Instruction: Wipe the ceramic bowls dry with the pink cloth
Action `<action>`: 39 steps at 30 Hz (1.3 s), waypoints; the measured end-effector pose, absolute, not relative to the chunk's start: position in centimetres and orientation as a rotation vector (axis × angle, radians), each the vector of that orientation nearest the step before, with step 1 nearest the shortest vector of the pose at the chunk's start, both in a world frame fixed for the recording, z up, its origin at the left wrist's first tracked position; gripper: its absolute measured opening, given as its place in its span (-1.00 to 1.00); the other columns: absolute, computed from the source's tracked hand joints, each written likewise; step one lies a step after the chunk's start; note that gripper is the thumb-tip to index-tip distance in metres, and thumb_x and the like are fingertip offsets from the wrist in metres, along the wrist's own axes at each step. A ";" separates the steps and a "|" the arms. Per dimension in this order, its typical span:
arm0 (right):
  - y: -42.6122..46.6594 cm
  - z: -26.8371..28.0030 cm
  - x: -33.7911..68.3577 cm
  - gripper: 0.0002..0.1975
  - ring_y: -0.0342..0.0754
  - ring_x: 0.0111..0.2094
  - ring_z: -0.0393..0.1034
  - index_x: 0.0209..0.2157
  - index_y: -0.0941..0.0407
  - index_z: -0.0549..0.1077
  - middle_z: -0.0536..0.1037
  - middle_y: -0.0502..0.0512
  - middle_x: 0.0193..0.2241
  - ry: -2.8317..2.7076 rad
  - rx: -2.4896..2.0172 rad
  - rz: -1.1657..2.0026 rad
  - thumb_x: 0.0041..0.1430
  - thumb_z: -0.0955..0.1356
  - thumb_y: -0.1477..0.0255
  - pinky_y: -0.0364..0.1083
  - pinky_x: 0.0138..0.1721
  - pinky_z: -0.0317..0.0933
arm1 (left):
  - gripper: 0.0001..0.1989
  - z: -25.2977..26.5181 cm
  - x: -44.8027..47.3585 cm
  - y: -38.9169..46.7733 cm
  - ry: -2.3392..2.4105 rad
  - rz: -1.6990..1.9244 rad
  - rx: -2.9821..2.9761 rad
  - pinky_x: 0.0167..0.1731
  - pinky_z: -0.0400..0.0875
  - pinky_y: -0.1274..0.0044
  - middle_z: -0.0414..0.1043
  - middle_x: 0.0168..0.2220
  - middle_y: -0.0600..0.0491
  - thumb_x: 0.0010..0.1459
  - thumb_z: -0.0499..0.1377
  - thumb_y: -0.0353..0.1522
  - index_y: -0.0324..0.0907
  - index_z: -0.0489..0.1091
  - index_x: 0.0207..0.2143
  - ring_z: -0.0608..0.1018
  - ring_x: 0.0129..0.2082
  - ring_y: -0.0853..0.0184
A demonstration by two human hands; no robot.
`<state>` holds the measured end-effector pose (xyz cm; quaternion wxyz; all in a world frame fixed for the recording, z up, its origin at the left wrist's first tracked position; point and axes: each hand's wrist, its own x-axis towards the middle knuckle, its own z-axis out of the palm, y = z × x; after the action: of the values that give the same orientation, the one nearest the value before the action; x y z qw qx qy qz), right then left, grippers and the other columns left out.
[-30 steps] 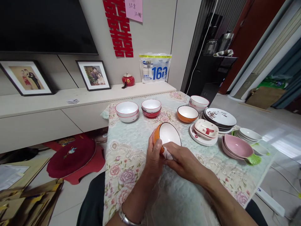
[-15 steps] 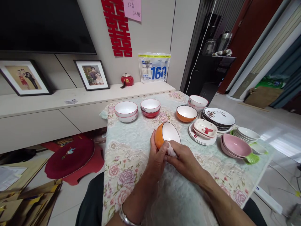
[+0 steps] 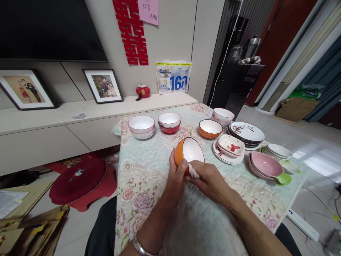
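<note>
An orange bowl [image 3: 191,151] with a white inside and dark rim is tilted up above the table's near middle. My left hand [image 3: 177,172] grips its left side, thumb near the rim. In my right hand [image 3: 209,175] is a pale cloth [image 3: 193,172], pressed against the bowl's near rim; the fingers partly hide it. Beyond the hands stand a second orange bowl [image 3: 210,128], a red-and-white pair of bowls [image 3: 169,122] and two stacked white bowls with red rims [image 3: 141,127].
On the table's right are stacked white bowls [image 3: 223,116], dark-edged plates [image 3: 246,133], rectangular dishes [image 3: 231,144], pink leaf-handled bowls [image 3: 267,165] and small pale bowls [image 3: 279,150]. A floral tablecloth [image 3: 145,199] covers the table. A red stool [image 3: 80,181] stands at left.
The bowl stays in my left hand at about the same place. My right hand with the cloth has shifted slightly along the near rim. The whole view has moved a little.
</note>
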<state>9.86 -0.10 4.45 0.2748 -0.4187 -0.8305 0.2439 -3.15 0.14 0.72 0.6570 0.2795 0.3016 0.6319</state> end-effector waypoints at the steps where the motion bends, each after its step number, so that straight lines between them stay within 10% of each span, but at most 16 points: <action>1: -0.2 4.4 9.5 -0.88 -0.13 -0.41 0.28 -0.38 0.09 0.33 0.43 -0.05 -0.42 -2.140 -1.121 0.697 0.27 0.33 0.45 -0.15 -0.36 0.12 | -0.20 1.0 -3.1 0.0 0.667 1.420 0.642 0.21 0.28 0.24 0.21 0.32 -0.06 0.11 0.30 -0.16 0.02 0.06 0.34 0.31 0.29 0.01; 10: 0.1 4.8 10.1 -0.83 -0.02 -0.16 0.35 -0.19 0.06 0.40 0.50 0.09 -0.21 -2.466 -0.947 0.617 0.23 0.27 0.56 -0.06 -0.13 0.22 | -0.32 1.5 -3.6 0.2 0.638 1.428 0.565 0.15 0.33 0.23 0.30 0.26 -0.13 0.21 0.19 -0.12 -0.10 0.12 0.31 0.39 0.22 0.01; 19: -0.2 4.5 9.8 -0.84 -0.14 -0.47 0.24 -0.43 0.09 0.28 0.42 -0.04 -0.47 -2.100 -1.251 0.659 0.24 0.32 0.44 -0.15 -0.42 0.07 | -0.22 1.1 -3.2 -0.2 0.601 1.326 0.619 0.10 0.38 0.30 0.22 0.31 -0.09 0.07 0.34 -0.22 -0.02 0.13 0.30 0.34 0.25 0.01; 29: 0.2 4.5 10.5 -0.81 -0.02 -0.19 0.34 -0.20 0.10 0.36 0.49 0.11 -0.22 -2.510 -1.066 0.523 0.18 0.26 0.63 -0.07 -0.16 0.20 | -0.42 1.4 -3.6 0.2 0.638 1.343 0.534 0.02 0.41 0.23 0.50 0.01 -0.12 0.19 0.21 -0.10 -0.17 0.28 0.18 0.52 0.04 0.03; 39: -0.4 4.7 9.3 -0.83 -0.13 -0.43 0.25 -0.39 0.08 0.29 0.41 -0.06 -0.45 -1.984 -1.174 0.861 0.19 0.38 0.39 -0.15 -0.39 0.14 | -0.38 1.7 -3.4 -0.4 0.567 1.358 0.666 0.06 0.38 0.34 0.47 0.05 -0.05 0.13 0.30 -0.22 -0.07 0.24 0.22 0.50 0.06 0.12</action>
<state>9.31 -0.42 4.67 0.3339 -0.4496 -0.7601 0.3297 -3.41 -0.39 1.74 0.6912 0.2979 0.2536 0.6076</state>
